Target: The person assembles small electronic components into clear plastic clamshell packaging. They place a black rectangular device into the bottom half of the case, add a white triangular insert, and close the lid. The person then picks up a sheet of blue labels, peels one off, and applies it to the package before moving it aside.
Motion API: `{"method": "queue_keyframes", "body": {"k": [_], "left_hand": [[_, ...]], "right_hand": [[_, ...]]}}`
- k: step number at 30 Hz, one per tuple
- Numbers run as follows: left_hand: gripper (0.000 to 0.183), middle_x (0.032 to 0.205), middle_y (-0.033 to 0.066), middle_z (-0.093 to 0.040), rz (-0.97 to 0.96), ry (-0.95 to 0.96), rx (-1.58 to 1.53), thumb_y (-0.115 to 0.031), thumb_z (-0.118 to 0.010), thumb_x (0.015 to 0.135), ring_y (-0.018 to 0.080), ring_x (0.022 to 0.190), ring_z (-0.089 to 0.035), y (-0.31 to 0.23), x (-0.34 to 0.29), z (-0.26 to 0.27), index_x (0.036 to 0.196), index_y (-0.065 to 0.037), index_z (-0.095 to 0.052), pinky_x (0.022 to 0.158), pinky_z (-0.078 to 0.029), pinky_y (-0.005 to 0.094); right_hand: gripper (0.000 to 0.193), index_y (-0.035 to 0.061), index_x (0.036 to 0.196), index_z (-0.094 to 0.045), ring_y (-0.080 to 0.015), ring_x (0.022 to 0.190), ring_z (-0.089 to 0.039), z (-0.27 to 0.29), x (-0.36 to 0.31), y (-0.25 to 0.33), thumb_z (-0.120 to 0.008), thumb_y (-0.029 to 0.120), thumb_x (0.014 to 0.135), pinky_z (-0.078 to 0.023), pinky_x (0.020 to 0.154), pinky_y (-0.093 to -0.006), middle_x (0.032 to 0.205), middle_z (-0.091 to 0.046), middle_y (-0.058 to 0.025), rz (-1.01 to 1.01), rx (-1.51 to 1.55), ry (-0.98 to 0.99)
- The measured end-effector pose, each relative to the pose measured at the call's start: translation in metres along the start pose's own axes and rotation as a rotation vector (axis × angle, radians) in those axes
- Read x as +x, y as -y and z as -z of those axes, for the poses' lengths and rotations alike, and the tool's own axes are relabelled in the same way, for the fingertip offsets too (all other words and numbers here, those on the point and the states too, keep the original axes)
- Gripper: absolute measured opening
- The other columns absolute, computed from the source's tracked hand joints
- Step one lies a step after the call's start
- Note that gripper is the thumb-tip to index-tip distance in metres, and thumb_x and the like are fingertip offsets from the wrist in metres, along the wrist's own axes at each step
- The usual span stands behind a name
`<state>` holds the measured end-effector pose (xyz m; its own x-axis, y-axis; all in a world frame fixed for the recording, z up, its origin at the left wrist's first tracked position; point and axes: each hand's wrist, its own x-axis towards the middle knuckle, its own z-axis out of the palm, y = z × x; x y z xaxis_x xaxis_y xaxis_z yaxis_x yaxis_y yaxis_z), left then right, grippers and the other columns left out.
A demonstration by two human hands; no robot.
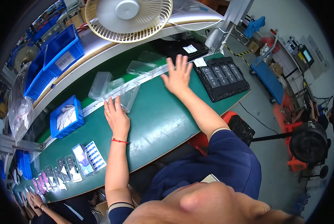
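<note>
— What is the left hand (116,116) reaching for?
— It is lying flat, fingers together, touching the clear thin plastic trays (119,90) just beyond it. They are looking light, flimsy and slippery; I'd grip their edges.
— And the right hand (178,73)?
— Spreading open on the green table (155,115), beside the black compartmented tray (221,77) to its right.

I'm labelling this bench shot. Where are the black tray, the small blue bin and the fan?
black tray (222,79): head view, middle of its slotted top.
small blue bin (77,123): head view, right wall.
fan (128,16): head view, front grille.
</note>
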<state>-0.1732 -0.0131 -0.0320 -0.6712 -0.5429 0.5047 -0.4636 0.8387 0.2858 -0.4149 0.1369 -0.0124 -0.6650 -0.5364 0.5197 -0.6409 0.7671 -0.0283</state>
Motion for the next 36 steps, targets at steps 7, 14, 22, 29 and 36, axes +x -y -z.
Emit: {"method": "queue_keyframes", "body": {"k": [7, 14, 22, 29, 36], "left_hand": [[0.077, 0.146, 0.022, -0.035, 0.011, 0.113, 0.104, 0.01, -0.05, 0.078, 0.0444, 0.138, -0.028, -0.014, -0.003, 0.008, 0.146, -0.024, -0.039, 0.108, -0.03, 0.0578], [0.075, 0.146, 0.0265, -0.033, -0.004, 0.129, 0.036, 0.001, -0.058, 0.079, 0.048, 0.136, -0.029, -0.013, -0.013, 0.012, 0.147, -0.024, -0.038, 0.11, -0.028, 0.0549], [0.106, 0.151, 0.0271, -0.025, 0.076, 0.3, -0.095, -0.051, -0.086, 0.059, 0.0455, 0.142, -0.018, -0.026, -0.019, 0.033, 0.147, -0.018, -0.036, 0.113, -0.022, 0.0533], [0.112, 0.154, 0.0266, -0.018, 0.153, 0.379, -0.086, -0.053, -0.086, 0.056, 0.0445, 0.145, -0.006, -0.015, -0.017, 0.034, 0.148, -0.016, -0.035, 0.114, -0.012, 0.059], [0.073, 0.142, 0.0235, -0.036, -0.017, 0.225, -0.209, -0.032, -0.088, 0.06, 0.0422, 0.138, -0.023, -0.019, -0.017, 0.035, 0.124, -0.009, -0.06, 0.111, -0.02, 0.0555]], "right_hand": [[0.064, 0.0107, 0.139, -0.048, -0.0451, 0.138, -0.028, 0.0, -0.048, -0.086, -0.052, 0.052, 0.09, -0.02, 0.11, -0.0602, 0.147, -0.034, -0.0295, -0.211, -0.126, 0.129], [0.055, 0.0065, 0.115, -0.065, -0.0389, 0.133, -0.04, 0.034, -0.087, -0.106, -0.064, 0.05, 0.081, -0.028, 0.109, -0.0552, 0.139, -0.045, -0.0254, 0.02, 0.065, 0.024], [0.028, 0.0026, 0.102, -0.063, -0.0343, 0.104, -0.054, 0.044, -0.085, -0.04, -0.069, 0.022, 0.082, -0.042, 0.091, -0.0439, 0.109, -0.058, -0.0167, 0.108, 0.463, -0.307], [0.076, 0.0081, 0.129, -0.055, -0.042, 0.122, -0.044, 0.056, -0.07, 0.093, -0.074, 0.053, 0.071, -0.038, 0.099, -0.0487, 0.139, -0.042, -0.0272, 0.298, 0.451, 0.181], [0.057, 0.002, 0.112, -0.063, -0.0396, 0.099, -0.062, 0.043, -0.063, 0.081, -0.069, 0.046, 0.077, -0.054, 0.078, -0.0469, 0.116, -0.059, -0.0259, 0.062, 0.468, 0.34]]}}
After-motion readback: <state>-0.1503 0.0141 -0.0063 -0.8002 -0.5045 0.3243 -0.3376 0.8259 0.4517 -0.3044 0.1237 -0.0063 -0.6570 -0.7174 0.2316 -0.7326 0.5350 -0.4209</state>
